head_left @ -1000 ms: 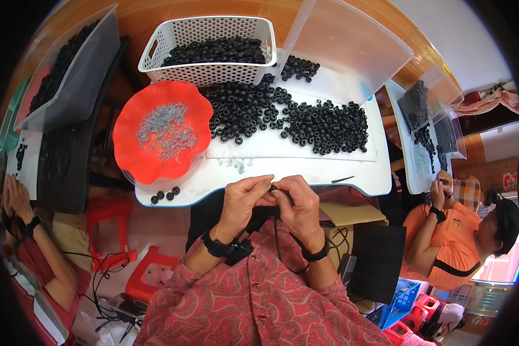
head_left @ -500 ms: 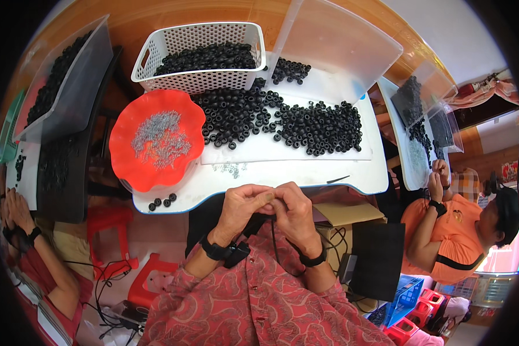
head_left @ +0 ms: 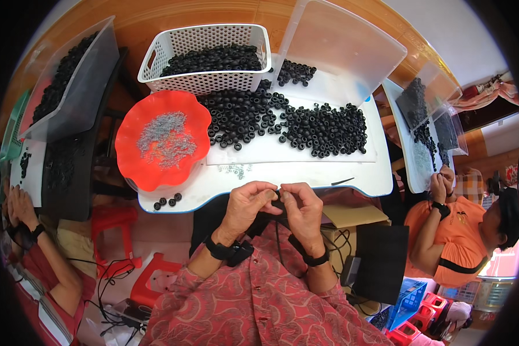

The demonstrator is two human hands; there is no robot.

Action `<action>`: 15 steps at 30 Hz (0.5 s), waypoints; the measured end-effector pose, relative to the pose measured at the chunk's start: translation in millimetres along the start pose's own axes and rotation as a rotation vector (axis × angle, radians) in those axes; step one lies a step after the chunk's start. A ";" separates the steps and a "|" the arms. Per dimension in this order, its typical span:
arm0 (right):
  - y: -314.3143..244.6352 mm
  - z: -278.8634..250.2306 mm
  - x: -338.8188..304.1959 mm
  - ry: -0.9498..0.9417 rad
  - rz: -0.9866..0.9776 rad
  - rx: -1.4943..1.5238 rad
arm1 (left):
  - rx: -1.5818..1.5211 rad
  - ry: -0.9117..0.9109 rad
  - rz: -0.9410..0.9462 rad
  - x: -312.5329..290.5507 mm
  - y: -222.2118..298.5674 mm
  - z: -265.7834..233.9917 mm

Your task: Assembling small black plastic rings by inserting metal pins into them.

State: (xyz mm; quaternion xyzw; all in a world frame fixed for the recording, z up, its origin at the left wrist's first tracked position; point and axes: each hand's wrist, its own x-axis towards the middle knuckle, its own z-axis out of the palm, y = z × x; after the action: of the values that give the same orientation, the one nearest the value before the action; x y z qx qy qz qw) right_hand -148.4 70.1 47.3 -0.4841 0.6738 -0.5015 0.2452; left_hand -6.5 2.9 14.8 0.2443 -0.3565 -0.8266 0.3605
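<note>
My left hand [head_left: 243,209] and my right hand [head_left: 303,211] meet just off the table's front edge, fingertips pinched together. Between them a small black piece [head_left: 278,195] shows, mostly covered by the fingers; its exact shape cannot be made out. Beyond the hands, many round black ring-like pieces [head_left: 326,131] with holes lie heaped on the white table [head_left: 213,185]. A red wavy-rimmed bowl [head_left: 128,151] stands at the left, with many small shiny grey pieces [head_left: 166,138] in it. A few similar clear pieces [head_left: 234,170] lie on the table before me.
Behind the heap stand a white perforated basket [head_left: 205,82] of black pieces and a tilted clear plastic bin [head_left: 343,40]. Several black rings [head_left: 168,202] sit at the front left. A thin dark tool [head_left: 342,181] lies at right. Co-workers sit on both sides; one wears an orange shirt [head_left: 450,233].
My hands have drawn slightly apart at the fingertips, and the small black piece now shows between them. The whole view has shifted a little.
</note>
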 end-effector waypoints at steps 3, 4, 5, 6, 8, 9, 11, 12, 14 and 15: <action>2.3 1.5 -0.9 0.026 0.000 0.079 | -0.028 0.054 -0.045 -2.2 7.0 -0.1; -0.4 2.1 -0.6 0.023 0.026 0.105 | -0.106 0.039 -0.024 -1.0 5.1 -3.9; -2.3 2.6 -0.2 0.020 0.051 0.132 | -0.184 0.023 -0.003 0.7 3.2 -7.7; -2.4 2.6 0.1 0.021 0.053 0.134 | -0.234 -0.015 0.029 3.8 2.4 -10.5; -2.8 2.3 0.8 0.015 0.051 0.129 | -0.289 -0.041 0.026 5.4 4.2 -14.2; -3.3 2.4 0.9 0.015 0.051 0.132 | -0.345 -0.069 0.026 5.9 5.7 -14.9; -4.6 2.5 2.0 0.009 0.054 0.137 | -0.348 -0.064 0.029 5.2 11.9 -13.0; -4.4 2.3 2.5 0.008 0.051 0.140 | -0.354 -0.063 0.030 5.4 14.2 -11.9; -3.7 1.4 2.9 -0.001 0.054 0.112 | -0.359 -0.054 0.042 6.3 15.5 -9.9; -2.5 1.7 3.0 -0.002 0.046 0.117 | -0.365 -0.046 0.051 7.5 16.4 -8.9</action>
State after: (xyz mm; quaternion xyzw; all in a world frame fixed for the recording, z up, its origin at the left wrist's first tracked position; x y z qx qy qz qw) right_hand -147.2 66.6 49.4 -0.4539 0.6540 -0.5338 0.2852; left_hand 1.6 -14.5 20.6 0.1465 -0.2147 -0.8736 0.4114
